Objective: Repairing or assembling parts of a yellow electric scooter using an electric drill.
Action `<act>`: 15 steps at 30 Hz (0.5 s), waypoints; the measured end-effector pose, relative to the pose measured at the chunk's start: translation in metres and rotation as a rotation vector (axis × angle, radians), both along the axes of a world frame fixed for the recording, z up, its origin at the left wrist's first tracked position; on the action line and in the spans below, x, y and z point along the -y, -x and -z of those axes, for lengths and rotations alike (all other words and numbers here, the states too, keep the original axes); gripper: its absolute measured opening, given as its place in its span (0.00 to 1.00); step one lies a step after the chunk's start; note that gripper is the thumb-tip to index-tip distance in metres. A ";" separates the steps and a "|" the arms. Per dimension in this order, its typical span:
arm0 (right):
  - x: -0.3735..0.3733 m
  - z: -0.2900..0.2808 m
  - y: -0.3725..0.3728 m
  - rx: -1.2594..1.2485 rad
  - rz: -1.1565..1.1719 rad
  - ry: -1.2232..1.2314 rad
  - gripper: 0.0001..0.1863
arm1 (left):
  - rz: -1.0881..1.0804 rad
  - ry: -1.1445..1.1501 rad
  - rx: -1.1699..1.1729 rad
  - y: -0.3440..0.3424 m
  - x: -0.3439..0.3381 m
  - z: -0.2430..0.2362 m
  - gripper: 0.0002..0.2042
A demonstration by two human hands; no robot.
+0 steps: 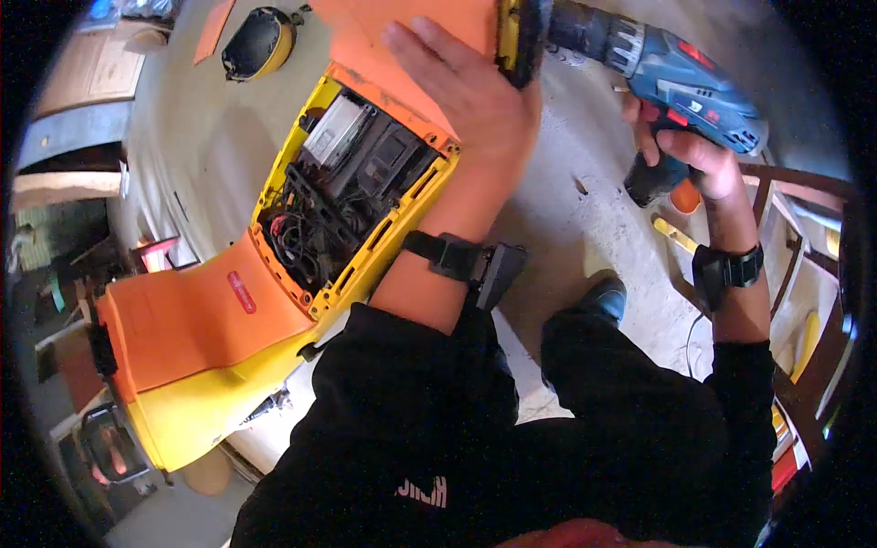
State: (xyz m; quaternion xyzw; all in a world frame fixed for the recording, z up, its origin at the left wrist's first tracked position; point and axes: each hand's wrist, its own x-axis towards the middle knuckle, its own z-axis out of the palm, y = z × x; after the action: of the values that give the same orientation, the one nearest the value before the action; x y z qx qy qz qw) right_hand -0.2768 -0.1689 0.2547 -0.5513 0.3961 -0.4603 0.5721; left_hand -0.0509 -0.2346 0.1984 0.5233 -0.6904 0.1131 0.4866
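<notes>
My left hand (484, 96) rests on a broad orange panel (361, 27) at the top, fingers stretched out over its surface. The panel belongs to, or lies against, a long orange-and-yellow machine body (210, 329). Between the two orange parts gapes a yellow-rimmed compartment holding a silver box (338, 128), a black box (391, 155) and tangled wires (290, 228). My right hand (699, 155) is closed around the grip of a blue cordless drill (699, 87). The drill's chuck (626, 46) points left, toward the panel's black-and-yellow edge; its tip cannot be made out.
A yellow-and-black bowl-shaped part (260, 46) and an orange strip (215, 29) lie on the floor at the upper left. Near my right forearm are a yellow-handled tool (674, 235) and a brown frame (804, 183). Wooden boards (87, 68) line the left side.
</notes>
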 end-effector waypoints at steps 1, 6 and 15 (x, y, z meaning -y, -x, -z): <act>-0.003 -0.001 -0.001 0.043 -0.001 0.000 0.18 | 0.019 0.000 0.007 0.002 0.000 -0.002 0.54; -0.013 0.009 0.008 0.100 -0.033 -0.021 0.19 | 0.018 -0.011 0.066 0.003 -0.001 -0.004 0.56; -0.040 0.051 0.044 -0.132 0.253 -0.145 0.22 | -0.075 0.035 0.147 0.000 0.001 -0.004 0.60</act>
State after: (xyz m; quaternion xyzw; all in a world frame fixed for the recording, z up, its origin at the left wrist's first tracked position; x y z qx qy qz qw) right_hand -0.3205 -0.1287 0.2040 -0.4835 0.5312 -0.4616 0.5205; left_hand -0.0507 -0.2353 0.2029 0.5307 -0.7019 0.1814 0.4391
